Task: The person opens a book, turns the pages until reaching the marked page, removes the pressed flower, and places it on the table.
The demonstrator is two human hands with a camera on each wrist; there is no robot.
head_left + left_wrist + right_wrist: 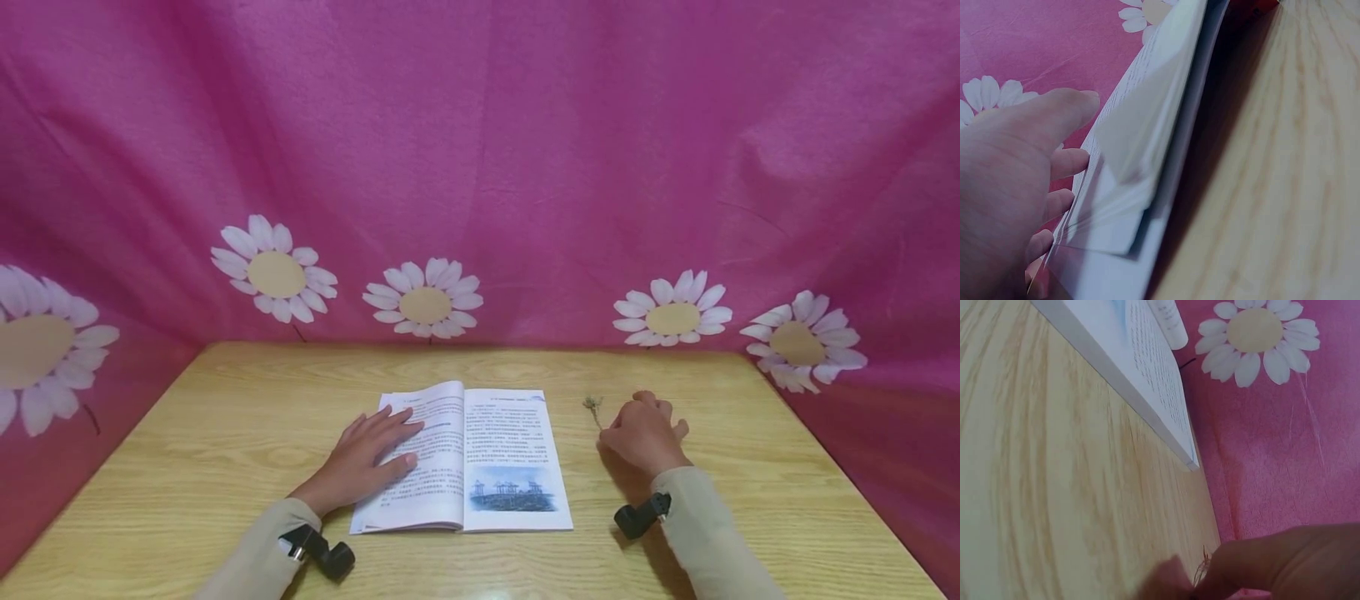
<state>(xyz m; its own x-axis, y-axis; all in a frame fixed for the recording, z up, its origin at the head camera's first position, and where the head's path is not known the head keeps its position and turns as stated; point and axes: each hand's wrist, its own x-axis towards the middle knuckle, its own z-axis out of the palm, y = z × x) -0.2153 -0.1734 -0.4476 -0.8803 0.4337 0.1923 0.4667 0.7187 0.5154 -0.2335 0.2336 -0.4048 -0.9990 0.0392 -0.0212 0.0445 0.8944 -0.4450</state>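
An open book (510,450) lies on the wooden table, its right page carrying text and a bluish picture. My left hand (367,458) rests on the left page with fingers spread. Seen from the left wrist, that hand (1016,169) lies along the book's page edges (1147,169), which fan up slightly. To the right of the book, my right hand (645,432) pinches the thin stem of a small dried flower sprig (592,406). Its greenish head points away from me. In the right wrist view the right hand (1285,565) hides most of the sprig (1202,567).
The pale wooden table (225,433) runs back to a pink cloth (525,167) printed with large white daisies. The cloth hangs behind and along both sides. Each sleeve bears a small black wrist camera (641,515).
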